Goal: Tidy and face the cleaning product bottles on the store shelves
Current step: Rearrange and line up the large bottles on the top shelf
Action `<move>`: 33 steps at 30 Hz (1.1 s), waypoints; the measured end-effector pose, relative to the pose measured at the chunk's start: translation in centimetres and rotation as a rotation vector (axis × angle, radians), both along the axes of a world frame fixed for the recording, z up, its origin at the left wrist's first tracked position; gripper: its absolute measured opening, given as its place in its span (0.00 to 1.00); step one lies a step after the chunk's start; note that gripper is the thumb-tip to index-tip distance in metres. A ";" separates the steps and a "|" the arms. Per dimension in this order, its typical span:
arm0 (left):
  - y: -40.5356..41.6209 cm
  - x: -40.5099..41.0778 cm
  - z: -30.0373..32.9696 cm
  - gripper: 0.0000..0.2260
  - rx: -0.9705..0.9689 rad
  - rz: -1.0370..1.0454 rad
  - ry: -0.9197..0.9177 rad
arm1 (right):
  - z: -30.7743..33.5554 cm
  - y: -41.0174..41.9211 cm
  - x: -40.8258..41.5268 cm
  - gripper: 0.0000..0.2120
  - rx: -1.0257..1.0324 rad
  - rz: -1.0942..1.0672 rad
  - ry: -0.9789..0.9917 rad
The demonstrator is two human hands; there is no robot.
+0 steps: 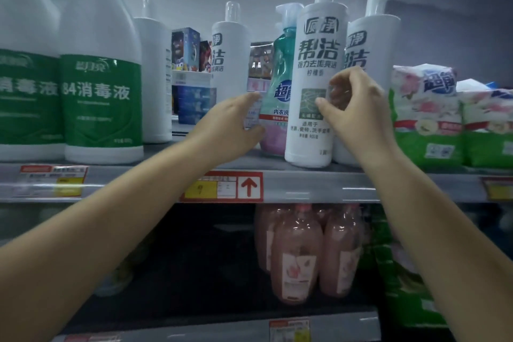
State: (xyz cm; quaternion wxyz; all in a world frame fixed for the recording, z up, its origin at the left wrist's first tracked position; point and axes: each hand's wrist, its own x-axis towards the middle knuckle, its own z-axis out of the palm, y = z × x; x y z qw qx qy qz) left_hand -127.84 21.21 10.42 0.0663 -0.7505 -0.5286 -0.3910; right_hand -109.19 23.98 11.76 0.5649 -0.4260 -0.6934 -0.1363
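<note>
A tall white cleaner bottle [313, 64] with dark lettering stands at the front of the upper shelf [305, 186]. My right hand [352, 108] curls around its right side, thumb on the label. Behind it to the left stands a teal and pink detergent bottle [280, 91]. My left hand [236, 125] grips the lower left side of that teal bottle. Two more white cleaner bottles stand behind, one further left [229, 58] and one at the right [374, 44].
Large white and green disinfectant bottles [100, 78] fill the upper shelf's left. Floral detergent bags [427, 114] lie at the right. Pink bottles [297, 253] stand on the lower shelf. Price tags hang on the shelf edges.
</note>
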 end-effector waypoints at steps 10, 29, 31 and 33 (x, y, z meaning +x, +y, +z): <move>3.3 4.9 0.2 0.18 -0.277 -0.180 -0.307 | -0.3 2.3 1.6 0.31 -0.190 0.108 0.044; 4.1 4.4 -1.3 0.26 -0.051 0.105 -0.305 | -0.1 2.5 -2.8 0.31 -0.226 0.261 0.017; 3.5 2.9 -1.2 0.25 -0.061 0.123 -0.311 | 0.1 2.3 -4.2 0.30 -0.264 0.297 -0.014; 3.2 1.4 -1.0 0.25 -0.076 0.160 -0.320 | 0.3 2.5 -6.0 0.30 -0.297 0.340 -0.045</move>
